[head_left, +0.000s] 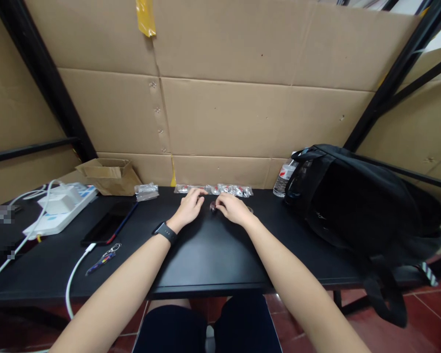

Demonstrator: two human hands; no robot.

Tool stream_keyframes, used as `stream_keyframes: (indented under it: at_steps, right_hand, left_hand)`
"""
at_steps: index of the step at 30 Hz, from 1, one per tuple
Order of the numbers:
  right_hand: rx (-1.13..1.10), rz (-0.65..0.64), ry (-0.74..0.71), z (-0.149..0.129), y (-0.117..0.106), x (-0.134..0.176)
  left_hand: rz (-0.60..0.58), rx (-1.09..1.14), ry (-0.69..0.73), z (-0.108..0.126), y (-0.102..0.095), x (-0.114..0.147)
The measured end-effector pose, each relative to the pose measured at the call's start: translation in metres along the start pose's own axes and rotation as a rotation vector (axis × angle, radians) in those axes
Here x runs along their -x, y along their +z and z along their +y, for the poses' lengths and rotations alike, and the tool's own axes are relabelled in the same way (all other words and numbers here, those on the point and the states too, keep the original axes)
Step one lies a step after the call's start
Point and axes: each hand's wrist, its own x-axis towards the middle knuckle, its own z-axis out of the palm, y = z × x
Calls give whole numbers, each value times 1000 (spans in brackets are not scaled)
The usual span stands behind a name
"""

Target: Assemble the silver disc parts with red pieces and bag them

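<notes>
Both my arms reach forward over a black table [206,255]. My left hand [189,206], with a dark watch on the wrist, rests near a row of small clear plastic bags [215,189] lying along the cardboard back wall; its fingertips touch the row's left end. My right hand [232,208] lies just in front of the bags with its fingers curled around a small dark object [212,206], which is mostly hidden. Whether the left hand grips a bag is unclear.
A black backpack [356,201] fills the table's right side, with a water bottle [283,179] behind it. At left lie a black phone [108,223], a white power strip with chargers [59,208], a keyring [103,259], a white cable, another clear bag [146,191] and a cardboard box [108,174].
</notes>
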Motion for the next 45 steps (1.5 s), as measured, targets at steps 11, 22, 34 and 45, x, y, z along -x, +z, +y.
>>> stream_keyframes:
  at_steps: [11,22,34,45]
  right_hand:
    - [17,-129,53,22,-23,2]
    - [-261,-432,207,26,-39,9]
    - [104,-303,507,66,-60,22]
    - [170,-313,586,75,-60,25]
  left_hand:
    - [197,-688,-577,-71,-84,18]
    - [284,-630,-550,-68,-90,17]
    - [-38,-406,62,-9,3,-3]
    - [-315,-428,-49,-23,-46,4]
